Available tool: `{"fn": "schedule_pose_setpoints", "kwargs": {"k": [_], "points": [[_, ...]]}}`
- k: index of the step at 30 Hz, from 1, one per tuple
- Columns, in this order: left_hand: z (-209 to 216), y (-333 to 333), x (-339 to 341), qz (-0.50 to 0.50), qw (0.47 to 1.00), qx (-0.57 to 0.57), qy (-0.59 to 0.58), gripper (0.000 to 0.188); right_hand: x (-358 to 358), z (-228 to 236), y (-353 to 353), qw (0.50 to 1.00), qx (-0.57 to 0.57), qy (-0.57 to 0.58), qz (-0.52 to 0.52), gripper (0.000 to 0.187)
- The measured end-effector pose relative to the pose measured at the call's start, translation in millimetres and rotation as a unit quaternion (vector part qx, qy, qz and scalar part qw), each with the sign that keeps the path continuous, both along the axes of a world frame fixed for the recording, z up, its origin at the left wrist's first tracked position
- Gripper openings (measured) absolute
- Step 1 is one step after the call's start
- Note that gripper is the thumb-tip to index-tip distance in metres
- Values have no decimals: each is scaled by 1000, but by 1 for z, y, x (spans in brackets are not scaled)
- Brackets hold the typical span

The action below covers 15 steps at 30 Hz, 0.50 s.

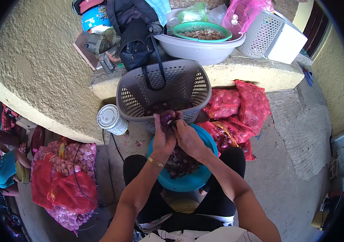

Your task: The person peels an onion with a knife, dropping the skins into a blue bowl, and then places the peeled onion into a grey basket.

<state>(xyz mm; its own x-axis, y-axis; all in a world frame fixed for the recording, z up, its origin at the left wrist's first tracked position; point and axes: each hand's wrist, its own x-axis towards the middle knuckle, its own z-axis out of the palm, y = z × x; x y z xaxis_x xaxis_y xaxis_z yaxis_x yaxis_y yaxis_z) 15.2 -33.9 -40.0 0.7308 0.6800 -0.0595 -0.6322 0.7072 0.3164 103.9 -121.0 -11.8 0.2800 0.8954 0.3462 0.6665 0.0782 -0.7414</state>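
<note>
A small, round, dark purple-red onion (167, 117) sits pinched at the fingertips of both hands, raised just above the blue round plastic basin (208, 139) on the person's lap and right in front of the grey perforated plastic laundry basket (139, 90). The left hand (163, 137) closes on the onion from the left and below, fingers pointing up and away from the body, a gold bracelet (156, 162) around the wrist. The right hand (188, 137) meets it from the right, its fingers curled against the onion's side; both hands touch each other around it. Both forearms rise from the lower edge and converge over the basin, which holds a heap of dark onion skins and bulbs (180, 163).

Red mesh sacks of onions (240, 109) lie just right of the basket; a white lidded tin can (110, 119) stands just left of it. More mesh sacks of pale bulbs (65, 177) lie further left.
</note>
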Motion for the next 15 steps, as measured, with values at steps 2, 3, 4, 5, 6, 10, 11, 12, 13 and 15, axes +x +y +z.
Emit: {"fn": "schedule_pose_setpoints", "kwargs": {"k": [2,3,4,5,6,10,11,12,13,15], "points": [[-1,1,-1,-9,1000,29,-8,61,0,0,0,1000,3,-6,-4,13],[4,1,-1,-10,1000,29,-7,61,1,-1,-1,1000,3,-6,-5,13],[11,2,-4,-26,999,9,-19,57,1,-2,-2,1000,13,1,-4,13],[16,3,-5,-41,999,-10,-31,54,2,-3,-3,1000,24,8,-4,14],[16,6,-6,-40,999,-9,-31,54,2,0,-4,1000,25,7,-3,14],[16,16,-10,8,997,76,-21,46,5,14,-7,990,119,71,3,20],[17,16,-11,17,994,99,-34,44,8,15,-6,980,153,123,-21,23],[20,16,-11,18,994,99,-34,44,13,14,-6,980,153,123,-20,23],[22,16,-12,33,990,136,-6,49,21,12,-7,976,127,176,-15,29],[31,13,-11,47,984,171,21,54,33,13,-9,969,99,228,-11,36]]}}
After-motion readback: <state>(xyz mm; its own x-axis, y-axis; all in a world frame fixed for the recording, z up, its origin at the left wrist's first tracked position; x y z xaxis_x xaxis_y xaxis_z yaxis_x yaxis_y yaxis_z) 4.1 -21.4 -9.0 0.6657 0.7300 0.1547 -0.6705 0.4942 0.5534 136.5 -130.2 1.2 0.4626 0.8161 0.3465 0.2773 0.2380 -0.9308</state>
